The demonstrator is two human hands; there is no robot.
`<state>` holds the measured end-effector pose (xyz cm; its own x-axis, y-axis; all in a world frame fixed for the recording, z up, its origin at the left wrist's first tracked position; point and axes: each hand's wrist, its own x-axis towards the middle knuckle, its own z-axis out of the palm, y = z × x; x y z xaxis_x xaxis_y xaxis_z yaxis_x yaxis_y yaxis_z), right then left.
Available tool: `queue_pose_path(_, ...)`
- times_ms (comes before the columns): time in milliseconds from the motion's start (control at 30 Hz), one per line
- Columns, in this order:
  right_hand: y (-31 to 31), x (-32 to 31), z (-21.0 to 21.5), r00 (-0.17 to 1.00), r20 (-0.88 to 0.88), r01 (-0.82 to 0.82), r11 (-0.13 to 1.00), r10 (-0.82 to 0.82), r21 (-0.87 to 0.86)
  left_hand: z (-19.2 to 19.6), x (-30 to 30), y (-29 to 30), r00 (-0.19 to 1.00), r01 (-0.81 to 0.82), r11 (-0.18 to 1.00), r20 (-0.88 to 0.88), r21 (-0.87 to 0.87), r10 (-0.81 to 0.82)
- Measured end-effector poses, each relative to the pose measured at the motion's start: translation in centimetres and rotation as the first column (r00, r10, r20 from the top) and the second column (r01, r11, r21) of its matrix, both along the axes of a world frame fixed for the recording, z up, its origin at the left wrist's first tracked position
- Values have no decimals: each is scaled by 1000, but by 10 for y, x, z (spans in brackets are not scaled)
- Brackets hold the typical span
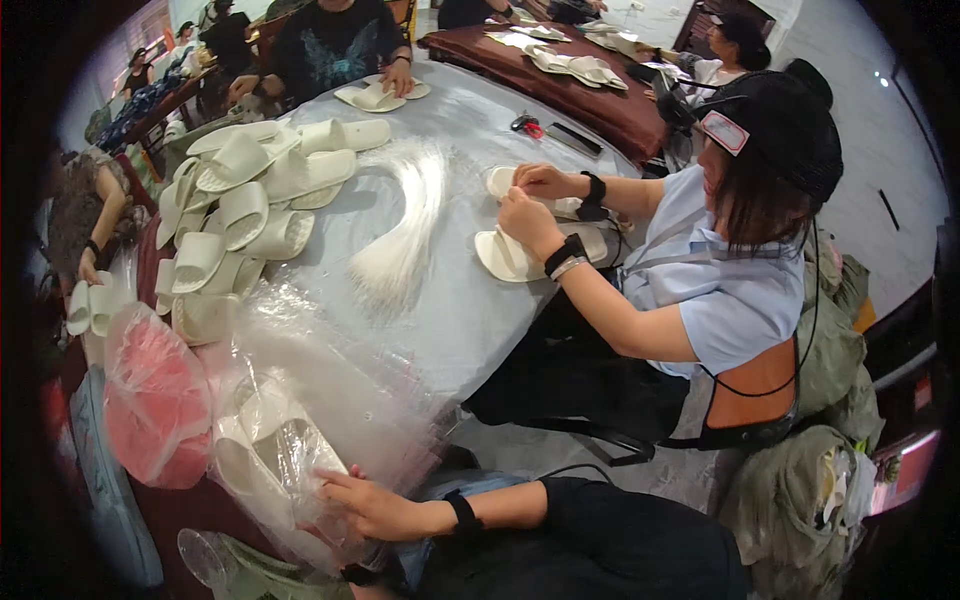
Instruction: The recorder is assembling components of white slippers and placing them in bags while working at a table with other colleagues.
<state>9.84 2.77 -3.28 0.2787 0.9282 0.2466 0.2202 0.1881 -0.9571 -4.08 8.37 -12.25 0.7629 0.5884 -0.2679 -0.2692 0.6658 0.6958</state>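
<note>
A pair of cream slippers [245, 460] lies inside a clear plastic bag [315, 445] at the near left of the table. My right hand [375, 507] is closed on the near right edge of this bag, fingers and thumb pressed together. Lower down, my left hand [328, 540] shows only partly through the crinkled plastic beside the slippers, and its fingers cannot be made out. A spread stack of clear bags [375, 395] lies just beyond, partly under the bagged pair.
A heap of cream slippers [245, 190] covers the far left of the grey-covered table [460, 330]. White strands [400, 230] lie mid-table. A pink plastic-wrapped bundle [158, 395] is left of me. On the right, a seated co-worker [720, 260] handles slippers; another person [335, 50] sits opposite.
</note>
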Motion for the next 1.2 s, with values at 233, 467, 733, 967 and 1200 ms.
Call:
queue_pose_path(233, -9, 0, 19, 971, -202, 95, 982, -127, -164, 14, 2, -2, 998, -51, 999, -46, 19, 52)
queue_pose_path(467, -6, 9, 29, 927, 344, 123, 988, -149, 95, 35, 7, -3, 993, -80, 996, -80, 43, 83)
queue_pose_path(733, -7, 8, 24, 806, 580, 71, 992, -119, 105, 49, 16, -3, 999, -5, 1000, -39, 27, 6)
queue_pose_path(967, -3, 8, 16, 707, 705, -23, 995, -50, 95, 55, 22, 2, 988, 128, 986, 74, 111, -136)
queue_pose_path(1200, -2, 9, 14, 817, 572, -84, 996, 75, -11, 34, 21, 14, 1000, -21, 1000, 11, -17, 21)
